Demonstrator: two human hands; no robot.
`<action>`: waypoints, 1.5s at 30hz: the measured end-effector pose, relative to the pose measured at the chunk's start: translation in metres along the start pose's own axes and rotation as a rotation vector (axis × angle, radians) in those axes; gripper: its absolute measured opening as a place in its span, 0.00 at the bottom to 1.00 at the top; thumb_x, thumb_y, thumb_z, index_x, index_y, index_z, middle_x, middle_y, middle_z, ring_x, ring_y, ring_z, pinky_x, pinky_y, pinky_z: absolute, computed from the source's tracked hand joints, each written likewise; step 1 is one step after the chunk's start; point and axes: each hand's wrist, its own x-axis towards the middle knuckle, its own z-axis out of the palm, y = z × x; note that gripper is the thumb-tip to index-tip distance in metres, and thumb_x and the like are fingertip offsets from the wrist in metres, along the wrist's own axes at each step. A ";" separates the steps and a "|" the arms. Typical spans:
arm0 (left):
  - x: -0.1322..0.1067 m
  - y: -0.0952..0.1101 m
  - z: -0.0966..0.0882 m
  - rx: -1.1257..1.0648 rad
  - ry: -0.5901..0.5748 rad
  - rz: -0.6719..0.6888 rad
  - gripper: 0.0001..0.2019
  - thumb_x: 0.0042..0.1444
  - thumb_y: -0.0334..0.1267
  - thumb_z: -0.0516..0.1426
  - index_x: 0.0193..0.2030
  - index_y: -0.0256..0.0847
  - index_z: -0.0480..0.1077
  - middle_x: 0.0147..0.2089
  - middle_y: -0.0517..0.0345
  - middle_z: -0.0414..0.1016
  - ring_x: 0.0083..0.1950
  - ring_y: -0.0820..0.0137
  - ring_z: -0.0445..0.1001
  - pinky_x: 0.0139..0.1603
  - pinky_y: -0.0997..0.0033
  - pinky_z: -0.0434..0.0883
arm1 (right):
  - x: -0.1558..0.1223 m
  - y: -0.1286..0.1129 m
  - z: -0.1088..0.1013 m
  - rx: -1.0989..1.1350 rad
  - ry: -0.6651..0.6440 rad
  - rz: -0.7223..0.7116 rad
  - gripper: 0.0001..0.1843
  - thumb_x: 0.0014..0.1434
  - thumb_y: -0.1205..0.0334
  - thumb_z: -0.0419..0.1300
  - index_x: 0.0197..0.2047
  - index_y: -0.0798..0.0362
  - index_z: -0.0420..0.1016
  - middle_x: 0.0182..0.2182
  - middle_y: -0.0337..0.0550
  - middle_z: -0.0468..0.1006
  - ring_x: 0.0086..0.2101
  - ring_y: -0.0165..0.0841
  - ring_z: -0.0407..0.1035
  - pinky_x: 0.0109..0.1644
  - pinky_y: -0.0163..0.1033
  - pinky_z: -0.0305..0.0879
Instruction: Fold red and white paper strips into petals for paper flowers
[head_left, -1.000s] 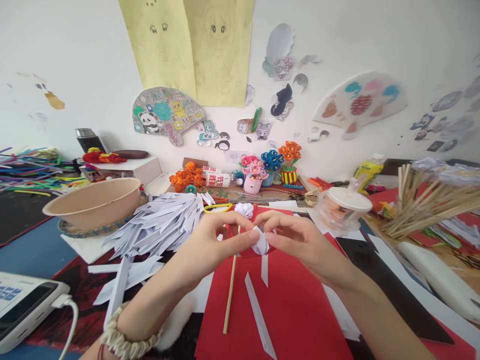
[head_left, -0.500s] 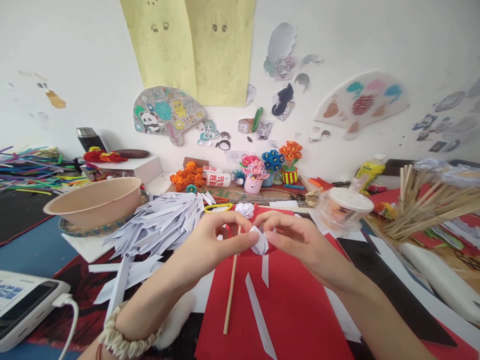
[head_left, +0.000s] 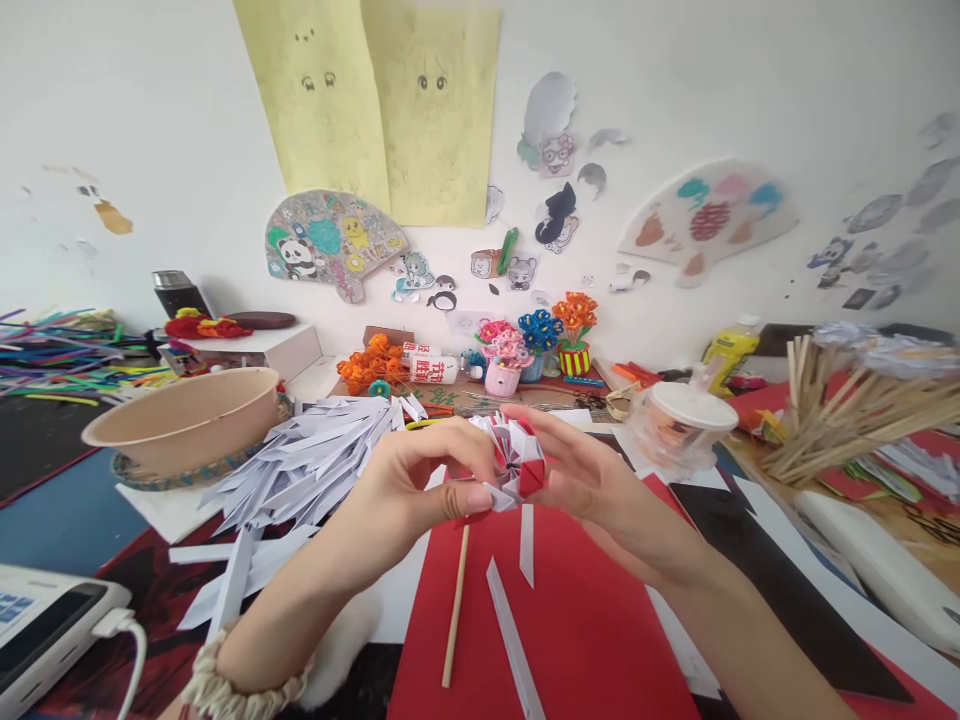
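Between my two hands, above the red paper [head_left: 585, 640], is a folded paper flower [head_left: 514, 460] in white and red, its pleated centre facing me. My left hand [head_left: 435, 475] pinches its lower left edge between thumb and fingers. Around its right side curl the fingers of my right hand [head_left: 585, 480], partly hidden behind the folds. A thin wooden stick [head_left: 456, 610] lies on the red paper, its upper end hidden under my left hand. Two white paper strips, a long one [head_left: 514, 640] and a short one [head_left: 527, 548], lie below the flower.
A heap of folded white strips [head_left: 315, 460] lies left, beside a beige basin [head_left: 184, 420]. At right are a lidded cup [head_left: 690, 410], a bundle of wooden sticks [head_left: 847, 420] and a black tablet-like slab [head_left: 780, 580]. Small potted craft flowers [head_left: 504, 365] stand against the wall.
The paper flower has been turned, so its pleated centre and red edge now show. My right hand has opened wider around its side. The view has tilted slightly upward.
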 end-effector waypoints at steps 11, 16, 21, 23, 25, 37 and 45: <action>-0.001 0.001 -0.010 0.248 -0.012 0.141 0.04 0.56 0.36 0.65 0.30 0.46 0.79 0.43 0.54 0.76 0.47 0.63 0.75 0.51 0.60 0.70 | -0.001 -0.004 0.011 0.058 0.080 -0.165 0.35 0.46 0.62 0.76 0.52 0.38 0.63 0.56 0.41 0.72 0.46 0.38 0.74 0.51 0.47 0.71; -0.001 -0.002 -0.009 0.289 0.025 0.170 0.03 0.60 0.37 0.62 0.35 0.46 0.78 0.53 0.52 0.75 0.56 0.60 0.72 0.57 0.56 0.68 | -0.001 -0.002 0.011 0.007 0.116 -0.214 0.35 0.48 0.63 0.74 0.54 0.37 0.61 0.53 0.42 0.73 0.47 0.39 0.72 0.51 0.48 0.71; 0.001 -0.005 -0.008 0.299 0.036 0.176 0.03 0.60 0.39 0.62 0.37 0.46 0.79 0.54 0.52 0.75 0.58 0.58 0.71 0.58 0.55 0.67 | -0.001 0.003 0.010 -0.108 0.140 -0.282 0.30 0.49 0.65 0.74 0.51 0.38 0.66 0.47 0.40 0.72 0.46 0.39 0.71 0.50 0.46 0.71; 0.001 -0.005 -0.007 0.308 0.051 0.199 0.04 0.60 0.39 0.62 0.40 0.48 0.79 0.56 0.53 0.74 0.60 0.58 0.70 0.61 0.54 0.65 | -0.001 0.004 0.009 -0.115 0.152 -0.331 0.28 0.50 0.67 0.73 0.49 0.38 0.67 0.46 0.38 0.72 0.46 0.37 0.70 0.48 0.43 0.71; 0.001 -0.006 -0.006 0.302 0.067 0.228 0.05 0.60 0.39 0.63 0.43 0.51 0.79 0.58 0.55 0.73 0.62 0.58 0.69 0.63 0.54 0.63 | 0.000 0.005 0.009 -0.103 0.153 -0.376 0.25 0.50 0.68 0.72 0.47 0.39 0.68 0.46 0.37 0.71 0.45 0.36 0.69 0.48 0.42 0.71; -0.001 -0.014 -0.005 0.408 0.226 0.425 0.22 0.58 0.33 0.64 0.58 0.53 0.71 0.64 0.55 0.67 0.67 0.61 0.62 0.66 0.58 0.62 | 0.002 0.005 0.015 -0.003 0.228 -0.403 0.25 0.48 0.68 0.74 0.41 0.42 0.65 0.46 0.38 0.74 0.47 0.37 0.72 0.49 0.43 0.73; 0.001 -0.018 -0.001 0.446 0.165 0.394 0.29 0.59 0.37 0.64 0.65 0.54 0.63 0.66 0.56 0.67 0.64 0.64 0.65 0.62 0.64 0.66 | 0.003 0.007 0.015 0.011 0.200 -0.375 0.25 0.48 0.66 0.74 0.41 0.43 0.63 0.47 0.39 0.75 0.46 0.37 0.73 0.49 0.44 0.73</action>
